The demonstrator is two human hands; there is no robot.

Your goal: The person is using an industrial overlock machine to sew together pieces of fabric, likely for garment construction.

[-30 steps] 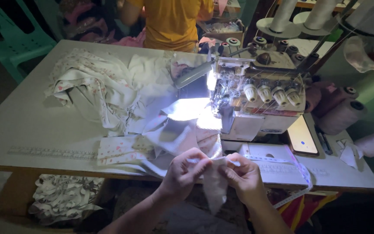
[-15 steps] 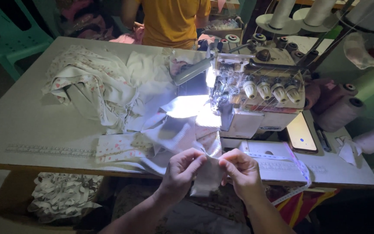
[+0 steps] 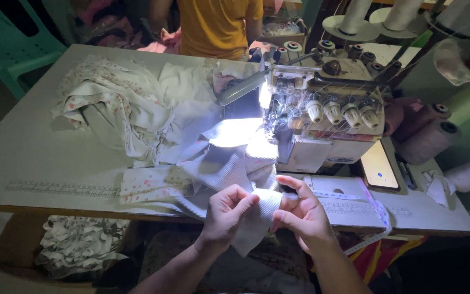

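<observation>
My left hand [image 3: 226, 216] and my right hand [image 3: 300, 213] both pinch a strip of white ribbed fabric [image 3: 260, 215] just over the near edge of the sewing table [image 3: 33, 158]. The strip hangs down between my hands and runs up toward the lit needle area of the overlock sewing machine [image 3: 322, 117]. A heap of floral printed cloth [image 3: 126, 109] lies to the left of the machine.
A phone [image 3: 379, 171] with a lit screen and a measuring tape [image 3: 354, 196] lie right of the machine. Thread cones [image 3: 428, 139] stand at the right. A person in a yellow shirt [image 3: 213, 24] is beyond the table. More cloth [image 3: 80, 245] sits under the table at left.
Both hands have kept hold of the white strip and shifted slightly, drawing its end closer together between the fingers. The view has moved a little.
</observation>
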